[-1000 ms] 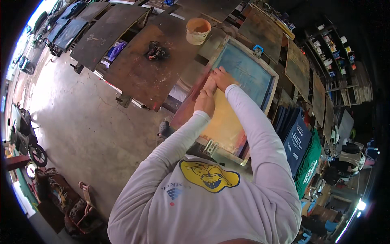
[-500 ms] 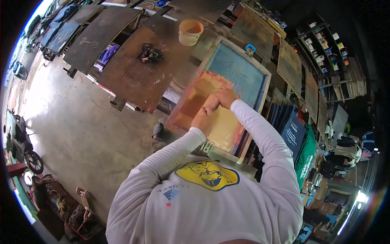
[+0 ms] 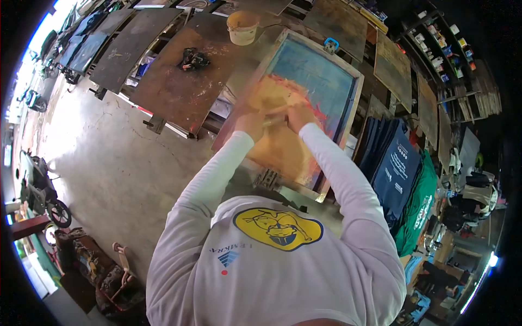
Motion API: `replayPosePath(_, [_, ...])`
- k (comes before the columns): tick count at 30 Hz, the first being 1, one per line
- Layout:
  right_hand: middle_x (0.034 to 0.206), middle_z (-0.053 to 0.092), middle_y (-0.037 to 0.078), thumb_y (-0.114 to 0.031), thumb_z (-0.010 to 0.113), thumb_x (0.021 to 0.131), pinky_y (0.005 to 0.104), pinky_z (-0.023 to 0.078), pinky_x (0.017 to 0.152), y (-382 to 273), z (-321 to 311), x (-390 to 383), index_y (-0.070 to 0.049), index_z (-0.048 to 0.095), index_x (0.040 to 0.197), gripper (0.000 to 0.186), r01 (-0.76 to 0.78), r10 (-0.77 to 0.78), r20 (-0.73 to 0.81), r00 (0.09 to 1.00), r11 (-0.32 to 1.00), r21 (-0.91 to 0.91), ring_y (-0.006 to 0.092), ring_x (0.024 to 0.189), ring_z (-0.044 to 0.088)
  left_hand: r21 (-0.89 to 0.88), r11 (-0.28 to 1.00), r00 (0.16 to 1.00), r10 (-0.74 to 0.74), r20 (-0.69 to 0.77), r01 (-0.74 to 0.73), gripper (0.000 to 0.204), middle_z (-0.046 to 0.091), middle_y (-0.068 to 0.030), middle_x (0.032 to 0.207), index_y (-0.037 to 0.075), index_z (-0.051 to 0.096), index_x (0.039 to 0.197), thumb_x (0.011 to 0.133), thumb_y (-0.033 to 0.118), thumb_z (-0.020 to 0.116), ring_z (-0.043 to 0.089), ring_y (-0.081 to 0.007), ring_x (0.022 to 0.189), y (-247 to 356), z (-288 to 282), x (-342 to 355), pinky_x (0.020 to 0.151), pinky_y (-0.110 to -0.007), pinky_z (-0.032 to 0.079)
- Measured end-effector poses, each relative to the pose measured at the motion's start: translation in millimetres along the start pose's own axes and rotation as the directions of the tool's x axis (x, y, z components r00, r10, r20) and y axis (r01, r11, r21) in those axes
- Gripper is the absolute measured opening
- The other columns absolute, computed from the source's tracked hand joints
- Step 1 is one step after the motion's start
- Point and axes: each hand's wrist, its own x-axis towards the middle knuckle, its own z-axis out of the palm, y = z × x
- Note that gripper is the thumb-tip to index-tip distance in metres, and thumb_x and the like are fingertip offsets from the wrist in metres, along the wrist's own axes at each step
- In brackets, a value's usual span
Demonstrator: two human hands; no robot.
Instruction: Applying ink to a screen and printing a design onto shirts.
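Observation:
A wooden-framed printing screen lies tilted on the bench before me. Its far part is blue mesh; the near part is covered in tan film with red smears along the border. Over that tan part, my left hand is closed, its fingers blurred. Just to its right my right hand is closed too, the fingers turned toward the left hand. A narrow pale brown piece shows between the two hands, too blurred to name. A metal hinge clamp sits at the frame's near edge.
Left of the screen is a dark board with a crumpled black bag on it. A stained white bucket stands beyond. Dark blue printed bags and green fabric hang at the right. A motorbike stands at far left.
My hands were touching near the middle of the tan area; now they are farther apart, the left one shifted left. The screen sits higher in the view.

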Motion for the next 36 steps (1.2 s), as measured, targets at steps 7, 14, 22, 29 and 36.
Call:
replayPosePath(7, [0.091,0.072,0.019,-0.019,0.068,0.075,0.0449,0.056,0.081,-68.3,-8.9,-88.2,-0.009,0.076,0.087,0.017,-0.199,0.177,0.178,0.968,0.973,0.114,0.0358,0.086,0.07,-0.139,0.97,0.938,0.23,0.26,-0.199,0.044,0.065,-0.0196,0.111,0.01,0.054,0.12,0.079,0.016,0.07,0.064,-0.0364,0.105,-29.2,-15.5,-36.9,0.089,-0.046,0.051])
replayPosePath(14, [0.093,0.071,0.021,-0.023,0.066,0.079,0.0463,0.056,0.081,-29.0,-29.4,-39.0,-0.004,0.074,0.093,0.025,-0.3,0.293,0.088,0.952,0.951,0.072,0.0358,0.089,0.071,-0.18,0.834,0.853,0.513,-0.096,-0.522,0.038,0.066,-0.0163,0.109,0.013,0.058,0.119,0.085,0.025,0.069,0.064,-0.0369,0.099,-52.9,-9.0,62.1,0.085,-0.046,0.051])
replayPosePath(22, [0.092,0.071,0.022,-0.02,0.065,0.081,0.0459,0.057,0.076,-71.3,13.4,-56.9,-0.005,0.073,0.089,0.018,-0.493,0.497,0.003,0.868,0.861,0.123,0.0364,0.085,0.07,0.114,0.879,0.882,0.445,0.156,-0.464,0.046,0.062,-0.01,0.111,0.013,0.06,0.109,0.068,0.024,0.077,0.064,-0.0364,0.096,-53.4,-8.4,59.4,0.079,-0.047,0.053])
replayPosePath(29, [0.085,0.07,0.021,-0.022,0.069,0.077,0.0458,0.057,0.073,-152.8,-6.7,-106.2,-0.003,0.071,0.083,0.02,-0.476,0.461,0.144,0.876,0.873,0.106,0.0361,0.085,0.07,-0.065,0.896,0.837,0.434,0.334,-0.439,0.033,0.064,-0.0126,0.114,0.013,0.061,0.108,0.078,0.024,0.067,0.066,-0.0367,0.094,-79.7,-34.2,-32.2,0.077,-0.047,0.054])
replayPosePath(36, [0.099,0.072,0.02,-0.029,0.07,0.069,0.0431,0.056,0.083,-80.7,-34.5,-35.6,-0.003,0.074,0.097,0.038,-0.536,0.464,0.447,0.765,0.843,0.043,0.0353,0.096,0.07,-0.551,0.766,0.725,0.58,0.371,-0.331,0.051,0.069,-0.0149,0.105,0.017,0.058,0.126,0.079,0.032,0.072,0.066,-0.0358,0.097,-77.0,-31.2,56.5,0.079,-0.044,0.055])
